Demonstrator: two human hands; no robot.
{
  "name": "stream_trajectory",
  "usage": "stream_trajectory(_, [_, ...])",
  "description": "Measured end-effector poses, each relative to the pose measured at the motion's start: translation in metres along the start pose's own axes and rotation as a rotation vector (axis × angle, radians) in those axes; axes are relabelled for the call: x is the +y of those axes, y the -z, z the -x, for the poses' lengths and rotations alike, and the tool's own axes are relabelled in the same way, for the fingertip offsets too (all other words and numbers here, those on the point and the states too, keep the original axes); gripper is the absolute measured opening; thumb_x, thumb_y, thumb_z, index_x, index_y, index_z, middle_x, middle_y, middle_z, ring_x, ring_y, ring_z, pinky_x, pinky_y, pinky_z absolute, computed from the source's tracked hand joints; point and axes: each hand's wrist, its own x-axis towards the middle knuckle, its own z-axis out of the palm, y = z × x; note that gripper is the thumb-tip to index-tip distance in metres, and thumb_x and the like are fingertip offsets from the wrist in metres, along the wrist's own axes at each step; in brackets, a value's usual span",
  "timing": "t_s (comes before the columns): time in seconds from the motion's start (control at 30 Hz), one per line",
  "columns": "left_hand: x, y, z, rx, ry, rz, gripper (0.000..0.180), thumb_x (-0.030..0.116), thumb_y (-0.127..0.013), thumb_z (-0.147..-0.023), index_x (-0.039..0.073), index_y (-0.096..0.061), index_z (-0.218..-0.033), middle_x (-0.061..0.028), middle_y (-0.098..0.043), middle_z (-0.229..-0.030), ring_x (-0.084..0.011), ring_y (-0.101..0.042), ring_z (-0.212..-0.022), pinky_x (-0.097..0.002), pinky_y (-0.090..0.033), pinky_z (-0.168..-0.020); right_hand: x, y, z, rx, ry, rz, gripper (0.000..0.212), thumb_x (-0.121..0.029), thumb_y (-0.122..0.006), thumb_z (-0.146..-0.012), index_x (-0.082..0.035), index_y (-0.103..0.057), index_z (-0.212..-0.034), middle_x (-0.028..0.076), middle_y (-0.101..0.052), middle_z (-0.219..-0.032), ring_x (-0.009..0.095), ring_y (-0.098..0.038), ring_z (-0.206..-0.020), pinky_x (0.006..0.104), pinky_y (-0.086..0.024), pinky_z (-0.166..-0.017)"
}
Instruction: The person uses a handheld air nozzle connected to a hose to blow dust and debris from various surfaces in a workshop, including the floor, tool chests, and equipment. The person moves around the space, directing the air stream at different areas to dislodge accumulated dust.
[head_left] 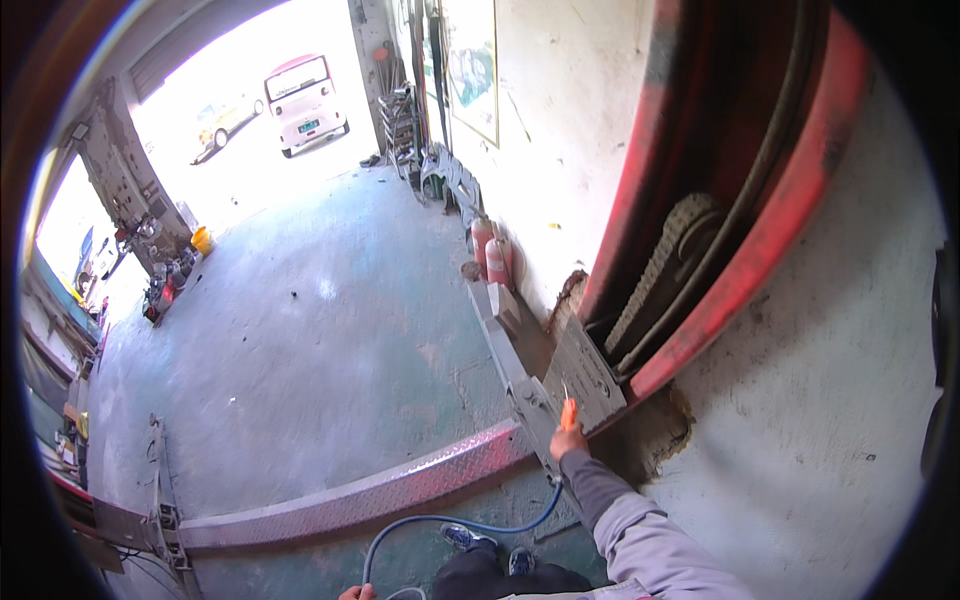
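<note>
My right hand is closed around an orange air blow gun with a thin nozzle pointing up and away from me. It is over the grey metal plate at the foot of a red lift post. A grey lift arm lies just left of that hand. From below my right hand a blue air hose curves left and down to my left hand. That hand is at the bottom edge, mostly cut off, with its fingers around the hose.
A raised tread-plate strip crosses the floor in front of my shoes. Red cylinders stand by the wall beyond the lift arm. A yellow bucket is at the far left, and a van stands outside the open doorway.
</note>
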Motion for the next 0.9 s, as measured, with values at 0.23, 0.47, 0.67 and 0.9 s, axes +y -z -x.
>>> stream_trajectory(0.23, [0.034,0.022,-0.065,-0.017,-0.09,0.058,0.038,0.042,-0.058,-0.095,0.007,-0.066,-0.081,-0.0012,-0.055,-0.059,-0.0113,-0.049,-0.049,-0.0293,-0.039,-0.045,-0.212,0.052,-0.077,0.344,0.199,-0.103,0.039,-0.027,-0.048,-0.092,0.005,-0.041,-0.113,0.03,-0.064,-0.106,0.045,-0.065,-0.096,0.0496,-0.052,-0.082])
stream_trajectory(0.47, [0.112,0.058,-0.13,0.017,-0.142,0.133,0.038,0.042,-0.058,-0.094,0.007,-0.067,-0.084,-0.0007,-0.055,-0.058,-0.0112,-0.048,-0.048,-0.0299,-0.039,-0.044,-0.272,0.057,-0.138,0.269,0.03,-0.079,0.046,-0.023,-0.053,-0.09,0.006,-0.038,-0.123,0.029,-0.061,-0.116,0.039,-0.065,-0.105,0.0461,-0.05,-0.093])
stream_trajectory(0.67, [0.186,0.065,-0.164,0.07,-0.124,0.024,0.039,0.039,-0.055,-0.096,0.005,-0.069,-0.081,-0.004,-0.053,-0.057,-0.0151,-0.05,-0.054,-0.0338,-0.041,-0.053,-0.313,0.027,-0.266,0.208,-0.184,-0.298,0.04,-0.021,-0.056,-0.088,0.006,-0.054,-0.117,0.026,-0.065,-0.111,0.038,-0.066,-0.102,0.0418,-0.055,-0.083])
stream_trajectory(0.9, [0.281,0.034,-0.22,0.059,-0.186,-0.033,0.039,0.04,-0.054,-0.097,0.006,-0.07,-0.086,-0.0038,-0.055,-0.06,-0.0148,-0.049,-0.054,-0.0328,-0.041,-0.053,-0.372,0.023,-0.38,0.184,-0.205,-0.196,0.039,-0.017,-0.054,-0.085,0.01,-0.059,-0.113,0.021,-0.069,-0.092,0.028,-0.071,-0.066,0.0351,-0.057,-0.055])
